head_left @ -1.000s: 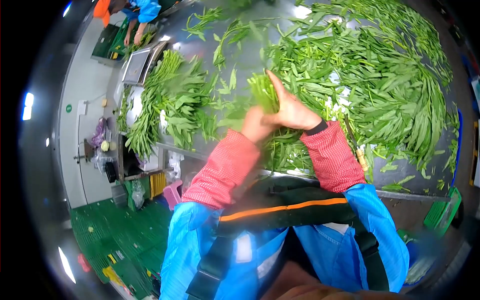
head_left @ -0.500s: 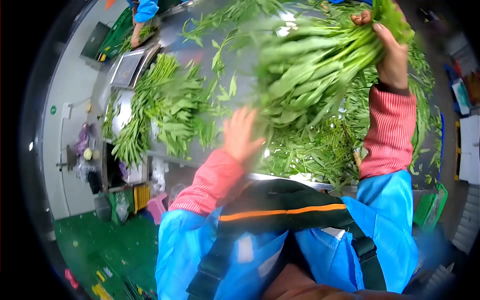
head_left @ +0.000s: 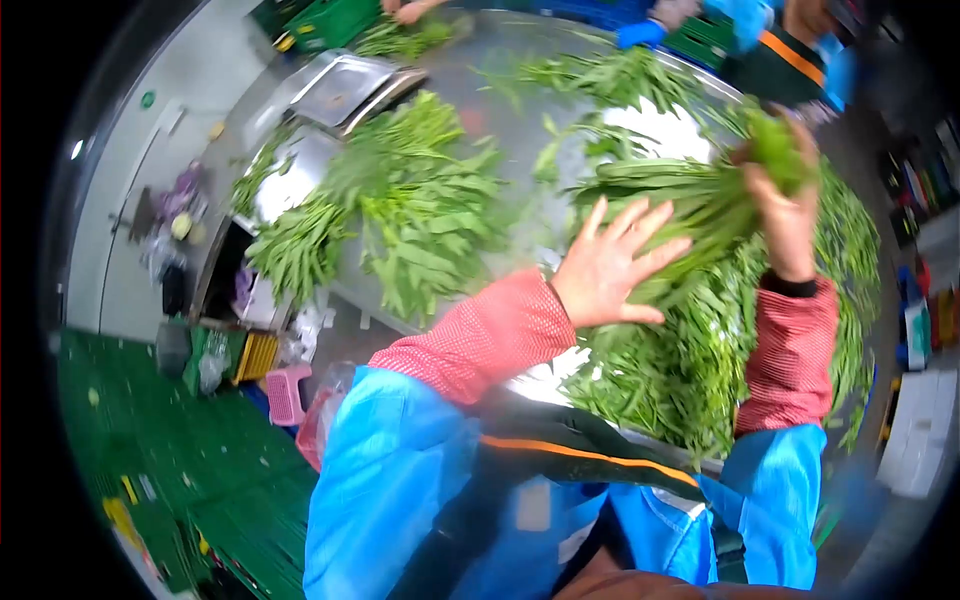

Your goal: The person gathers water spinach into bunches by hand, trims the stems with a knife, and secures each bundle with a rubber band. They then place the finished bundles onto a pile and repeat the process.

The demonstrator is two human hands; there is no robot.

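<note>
My right hand (head_left: 785,205) is wrapped round the stem end of a bunch of leafy greens (head_left: 670,205), whose long leaves point left over the metal table (head_left: 500,60). Spread fingers of my left hand (head_left: 615,265) overlap the leaf side of this bunch, palm down. Beneath and in front of both hands lies a loose heap of greens (head_left: 670,370). Further left, a pile of bunched greens (head_left: 420,200) rests on the table, its leaves fanned toward me.
Behind the left pile stands a scale (head_left: 345,90) with a metal plate. Another person's hand (head_left: 410,10) is at the greens beyond it. A second person in blue (head_left: 790,50) stands at the far right, near a green crate (head_left: 695,40). A pink stool (head_left: 287,392) is at lower left.
The bunch in my right hand has come down closer to the heap. My left hand has moved right, onto its leaves. The view has shifted, bringing a second person into sight.
</note>
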